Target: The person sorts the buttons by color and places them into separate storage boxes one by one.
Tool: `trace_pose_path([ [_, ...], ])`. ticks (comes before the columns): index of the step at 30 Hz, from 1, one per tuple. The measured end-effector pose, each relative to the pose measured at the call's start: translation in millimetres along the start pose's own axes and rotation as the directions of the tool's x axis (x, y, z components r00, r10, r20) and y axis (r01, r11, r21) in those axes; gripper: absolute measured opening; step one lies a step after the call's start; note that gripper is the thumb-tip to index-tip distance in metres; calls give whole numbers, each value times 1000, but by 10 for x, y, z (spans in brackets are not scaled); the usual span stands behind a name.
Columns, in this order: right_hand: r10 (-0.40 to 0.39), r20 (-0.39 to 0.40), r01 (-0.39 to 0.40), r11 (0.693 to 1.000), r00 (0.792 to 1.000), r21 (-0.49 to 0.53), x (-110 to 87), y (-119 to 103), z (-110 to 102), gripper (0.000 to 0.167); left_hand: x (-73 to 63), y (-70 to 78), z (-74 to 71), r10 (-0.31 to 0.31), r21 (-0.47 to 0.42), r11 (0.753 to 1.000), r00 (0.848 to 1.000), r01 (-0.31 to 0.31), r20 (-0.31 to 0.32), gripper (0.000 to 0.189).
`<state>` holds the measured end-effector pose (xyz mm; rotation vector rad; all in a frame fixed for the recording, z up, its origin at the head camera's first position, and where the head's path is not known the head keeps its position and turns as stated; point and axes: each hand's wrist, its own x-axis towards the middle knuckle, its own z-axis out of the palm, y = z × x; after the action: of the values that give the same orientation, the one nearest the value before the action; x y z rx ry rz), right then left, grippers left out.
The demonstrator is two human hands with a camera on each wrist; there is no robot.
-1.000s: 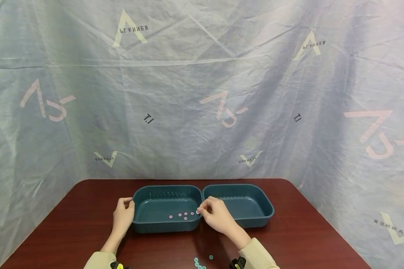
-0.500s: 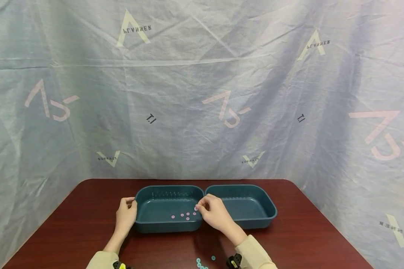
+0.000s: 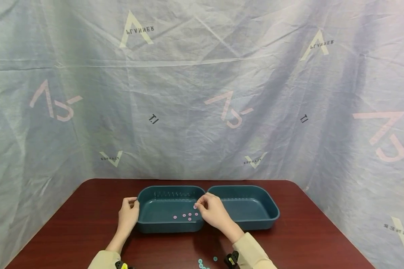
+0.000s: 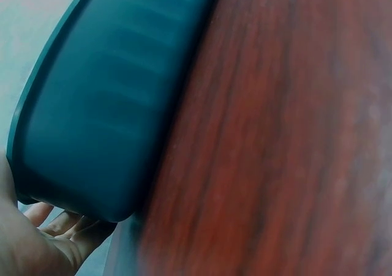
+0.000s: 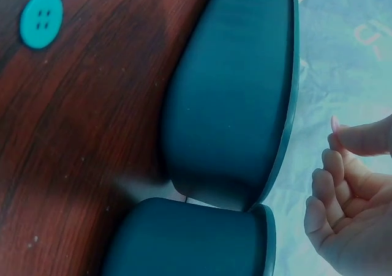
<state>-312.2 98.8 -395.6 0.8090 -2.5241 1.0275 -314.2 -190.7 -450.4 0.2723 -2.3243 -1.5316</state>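
In the head view, two dark teal plastic trays stand side by side. My left hand (image 3: 128, 216) grips the outer left end of the left tray (image 3: 171, 226), thumb by the rim and fingers round the end wall. Over that tray's right part, my right hand (image 3: 216, 213) pinches a small pink button (image 3: 195, 207) between thumb and index finger. The right wrist view has the pinched button (image 5: 334, 123) edge-on at the fingertips, with the other fingers curled. Several pink buttons (image 3: 190, 214) lie scattered on the tray floor below.
The right tray (image 3: 245, 205) holds nothing visible and is partly behind my right hand. Near the front of the dark red wooden table (image 3: 168, 248) lie a single turquoise button (image 3: 215, 259) and a cluster of turquoise buttons (image 3: 200, 266). A printed grey sheet (image 3: 188, 142) hangs behind.
My right hand has shifted left and farther inward over the left tray, carrying the pink button. My left hand stays on the tray's end. The head view has turned slightly left.
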Motion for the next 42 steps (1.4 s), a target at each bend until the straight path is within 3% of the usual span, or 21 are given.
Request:
trace_pose_path([
  [42,24,-48,-26,999,999,-27,214,147,131,10,-10,2,-2,8,14,1000,1000,-8,3,37],
])
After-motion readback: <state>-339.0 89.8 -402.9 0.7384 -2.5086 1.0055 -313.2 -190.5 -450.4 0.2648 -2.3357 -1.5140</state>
